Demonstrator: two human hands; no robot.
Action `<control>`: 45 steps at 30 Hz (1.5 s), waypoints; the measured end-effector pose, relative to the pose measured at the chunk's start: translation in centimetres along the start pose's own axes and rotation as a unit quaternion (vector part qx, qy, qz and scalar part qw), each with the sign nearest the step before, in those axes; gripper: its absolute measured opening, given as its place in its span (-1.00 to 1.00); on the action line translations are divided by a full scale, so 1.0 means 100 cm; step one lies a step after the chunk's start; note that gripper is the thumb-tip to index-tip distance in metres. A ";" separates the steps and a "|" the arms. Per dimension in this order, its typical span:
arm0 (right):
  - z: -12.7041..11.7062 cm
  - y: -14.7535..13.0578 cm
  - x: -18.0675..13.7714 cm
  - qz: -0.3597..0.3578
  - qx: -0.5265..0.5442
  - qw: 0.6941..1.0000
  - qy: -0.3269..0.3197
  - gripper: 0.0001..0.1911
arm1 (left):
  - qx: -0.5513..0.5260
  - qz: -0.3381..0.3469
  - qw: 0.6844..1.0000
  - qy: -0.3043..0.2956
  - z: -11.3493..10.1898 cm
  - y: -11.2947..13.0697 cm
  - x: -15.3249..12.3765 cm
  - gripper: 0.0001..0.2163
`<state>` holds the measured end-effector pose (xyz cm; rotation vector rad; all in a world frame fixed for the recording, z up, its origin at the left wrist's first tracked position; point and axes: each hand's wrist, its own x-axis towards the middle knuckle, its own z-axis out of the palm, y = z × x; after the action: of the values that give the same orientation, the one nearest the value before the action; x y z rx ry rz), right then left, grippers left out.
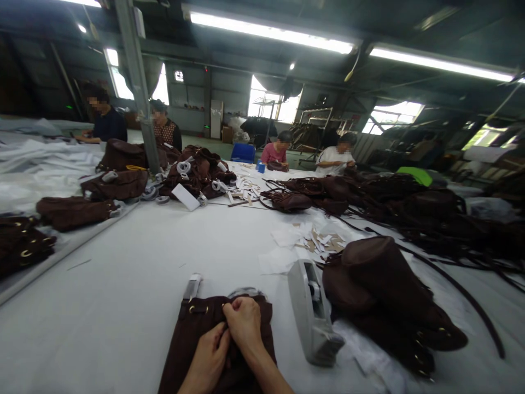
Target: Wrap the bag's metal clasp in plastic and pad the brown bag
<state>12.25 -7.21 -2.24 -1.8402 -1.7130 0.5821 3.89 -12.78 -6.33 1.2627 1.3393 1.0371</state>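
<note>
A dark brown drawstring bag [176, 350] lies on the white table before me, its top edge facing away. Gold eyelets with a short strap through them show near its upper left corner. A buckle wrapped in pale material [192, 287] sticks out beyond that corner. My right hand [245, 323] pinches the bag close to its top edge, by an eyelet. Lower down and to the left, my left hand [211, 353] is closed on the front of the bag, thumb and fingertips together. What lies between the fingers is mostly hidden. Grey wrapped material [248, 291] shows behind the right hand.
A grey tape dispenser [305, 312] stands right of the bag. Beyond it are more brown bags [381, 284] and a long dark strap [463, 290]. Paper scraps [322, 241] lie behind the dispenser. Bag piles [197, 169] line the far side, where several people sit.
</note>
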 end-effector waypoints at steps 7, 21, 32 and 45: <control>-0.035 0.023 0.058 -0.011 -0.001 0.999 0.043 -0.57 | -0.091 -0.052 0.993 -0.048 0.000 -0.005 -0.002 -0.57; -0.022 0.067 0.155 0.048 -0.091 0.986 0.133 -0.52 | -0.334 -0.117 0.934 -0.057 -0.010 0.000 0.003 -0.56; -0.085 0.052 0.047 0.011 0.285 0.959 0.006 -0.52 | -0.381 -0.196 0.891 -0.149 -0.031 0.022 -0.019 -0.70; -0.066 0.049 -0.043 0.121 0.391 0.882 -0.234 -0.69 | -0.472 -0.337 0.806 -0.116 -0.040 0.079 -0.013 -0.79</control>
<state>19.79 -12.33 -0.71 -1.3619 -1.1976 1.6544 1.11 -13.21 2.16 0.1076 0.7618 0.7979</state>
